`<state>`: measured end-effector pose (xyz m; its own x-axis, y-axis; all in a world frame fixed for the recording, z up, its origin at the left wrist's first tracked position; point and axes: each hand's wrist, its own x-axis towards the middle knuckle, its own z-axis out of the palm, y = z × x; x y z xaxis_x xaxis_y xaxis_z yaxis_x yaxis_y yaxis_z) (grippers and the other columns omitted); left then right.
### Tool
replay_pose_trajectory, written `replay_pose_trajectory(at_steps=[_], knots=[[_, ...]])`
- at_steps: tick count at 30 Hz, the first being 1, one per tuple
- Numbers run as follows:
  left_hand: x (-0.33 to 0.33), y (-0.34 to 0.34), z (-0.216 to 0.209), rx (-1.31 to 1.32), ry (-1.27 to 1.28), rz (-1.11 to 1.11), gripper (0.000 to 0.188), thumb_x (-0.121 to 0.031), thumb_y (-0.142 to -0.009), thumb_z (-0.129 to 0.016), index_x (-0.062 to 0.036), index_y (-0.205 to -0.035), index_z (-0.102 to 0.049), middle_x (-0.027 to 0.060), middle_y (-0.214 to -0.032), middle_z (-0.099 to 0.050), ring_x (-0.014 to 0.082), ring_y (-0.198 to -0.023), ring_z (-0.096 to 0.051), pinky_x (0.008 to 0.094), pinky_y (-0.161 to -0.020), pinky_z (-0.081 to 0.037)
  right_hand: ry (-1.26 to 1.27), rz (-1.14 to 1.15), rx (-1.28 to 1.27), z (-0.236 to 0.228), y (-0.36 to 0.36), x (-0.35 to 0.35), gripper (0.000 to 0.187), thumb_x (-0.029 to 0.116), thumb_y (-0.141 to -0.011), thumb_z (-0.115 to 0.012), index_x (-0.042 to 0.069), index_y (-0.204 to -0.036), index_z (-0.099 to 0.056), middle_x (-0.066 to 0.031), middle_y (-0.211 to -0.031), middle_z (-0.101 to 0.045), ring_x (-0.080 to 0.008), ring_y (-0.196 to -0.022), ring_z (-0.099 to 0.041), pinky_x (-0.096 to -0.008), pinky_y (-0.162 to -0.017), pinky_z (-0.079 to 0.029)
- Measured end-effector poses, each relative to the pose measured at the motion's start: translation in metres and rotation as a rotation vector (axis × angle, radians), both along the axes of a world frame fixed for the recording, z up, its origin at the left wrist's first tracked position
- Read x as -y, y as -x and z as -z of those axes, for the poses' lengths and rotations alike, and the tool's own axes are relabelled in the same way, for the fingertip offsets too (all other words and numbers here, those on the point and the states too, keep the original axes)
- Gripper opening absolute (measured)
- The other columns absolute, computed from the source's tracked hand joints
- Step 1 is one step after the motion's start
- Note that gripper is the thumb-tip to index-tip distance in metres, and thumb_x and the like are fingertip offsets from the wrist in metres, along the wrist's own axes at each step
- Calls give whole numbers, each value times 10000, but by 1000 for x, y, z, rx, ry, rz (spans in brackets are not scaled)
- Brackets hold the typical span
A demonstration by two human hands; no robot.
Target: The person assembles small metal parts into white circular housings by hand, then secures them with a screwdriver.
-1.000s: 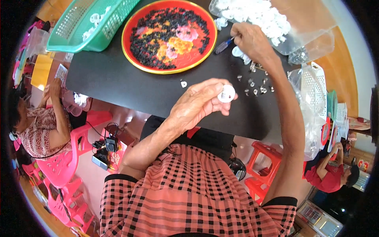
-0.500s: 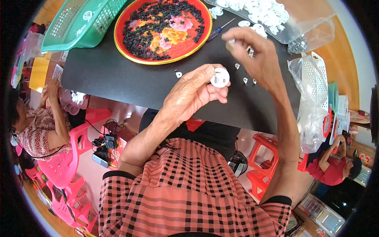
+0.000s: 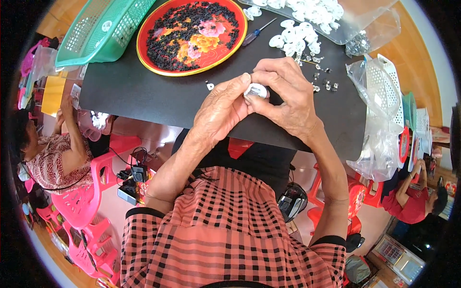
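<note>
Over the near part of the black table (image 3: 158, 98), my left hand (image 3: 218, 113) is closed with thumb and fingers around a small white round plastic piece (image 3: 258, 90). My right hand (image 3: 290, 101) meets it from the other side, its thumb and index finger pressed against the same piece. Whether a smaller part sits between those fingertips is hidden. Beyond my right hand lie small shiny metal clips (image 3: 331, 86) and a heap of white plastic discs (image 3: 297, 37). One tiny white part (image 3: 210, 86) rests left of my hands.
A red flowered tray (image 3: 229, 54) carries many small black pieces (image 3: 163, 48). Beside it are a screwdriver (image 3: 259, 32) and a green basket (image 3: 103, 45). Clear plastic bags (image 3: 379, 149) hang at the right edge. Other people sit at left (image 3: 62, 153) and right (image 3: 410, 201).
My right hand has come down and left from above the clips to the white round piece. My left hand has stayed near its place, and the piece now appears tilted.
</note>
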<state>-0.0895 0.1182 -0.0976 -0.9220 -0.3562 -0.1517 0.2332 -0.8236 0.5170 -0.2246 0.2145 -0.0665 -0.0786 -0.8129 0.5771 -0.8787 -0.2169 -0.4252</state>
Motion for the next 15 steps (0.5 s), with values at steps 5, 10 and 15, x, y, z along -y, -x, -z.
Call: replay_pose_trajectory(at_steps=[5,10,15], knots=[[3,1,4,-13,26,38,333,-245,-969,-477,63,-1066,-560,126,-944,-607,193,-854,-619,306,-792,-528,51,52,2,-1,-4,0,394,99,-598,-772,66,-967,-638,-67,-979,-603,-222,-841,-567,-326,-725,-445],[1,2,-2,-25,67,-19,345,-258,-972,-470,65,-1045,-567,127,-922,-613,198,-822,-623,310,-777,-528,81,121,-126,4,-11,3,410,129,-594,-778,76,-977,-643,-65,-964,-601,-230,-805,-558,-335,-699,-431],[1,3,-1,-67,25,-5,353,-260,-970,-472,75,-1030,-569,142,-942,-615,214,-845,-626,324,-795,-526,84,132,-104,10,-8,3,419,136,-596,-780,68,-986,-644,-74,-957,-608,-237,-806,-564,-344,-703,-438]])
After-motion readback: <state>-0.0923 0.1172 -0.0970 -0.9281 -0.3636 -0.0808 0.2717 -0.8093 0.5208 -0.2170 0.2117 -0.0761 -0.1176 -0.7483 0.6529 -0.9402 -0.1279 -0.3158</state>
